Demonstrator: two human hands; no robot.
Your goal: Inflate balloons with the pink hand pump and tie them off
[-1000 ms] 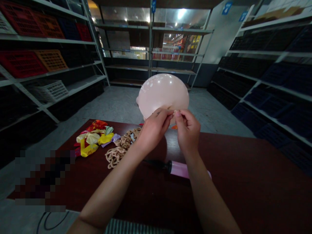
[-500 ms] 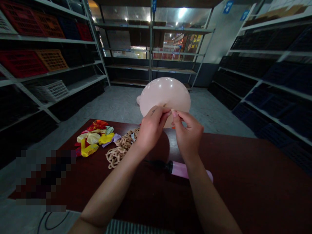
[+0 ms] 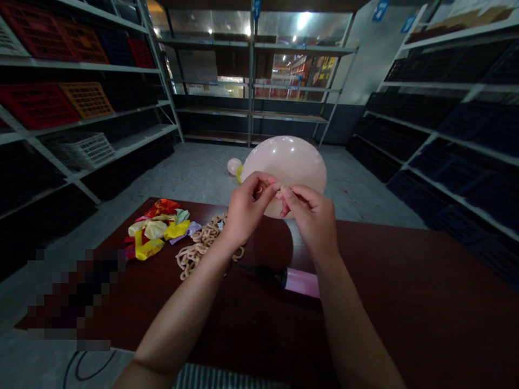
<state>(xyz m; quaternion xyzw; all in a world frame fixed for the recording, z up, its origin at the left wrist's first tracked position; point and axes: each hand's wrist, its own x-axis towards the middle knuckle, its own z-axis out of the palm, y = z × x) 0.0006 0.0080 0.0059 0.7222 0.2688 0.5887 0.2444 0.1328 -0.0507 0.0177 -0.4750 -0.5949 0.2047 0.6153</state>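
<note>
A large pale pink inflated balloon (image 3: pixel 290 162) hangs just beyond my fingers, over the far edge of the table. My left hand (image 3: pixel 251 202) pinches at the balloon's neck with thumb and fingers. Close against it, my right hand (image 3: pixel 310 213) has thumb and forefinger pressed together on the same neck. The fingers cover most of the neck, so whether it is knotted cannot be seen. Below my hands a pink hand pump (image 3: pixel 302 282) with a black nozzle lies on the table, its right end hidden by my right forearm.
Beige rubber-like loops (image 3: pixel 198 251) lie piled on the dark table (image 3: pixel 405 292). Several uninflated balloons (image 3: pixel 156 229) sit to their left. On the floor beyond are a small pink balloon (image 3: pixel 233 166) and a yellow one (image 3: pixel 239 174). Shelves with crates (image 3: pixel 38 105) line the sides.
The large balloon has shifted right and slightly down, uncovering the small balloons behind it. My hands have moved a little left and lower, still pinching together.
</note>
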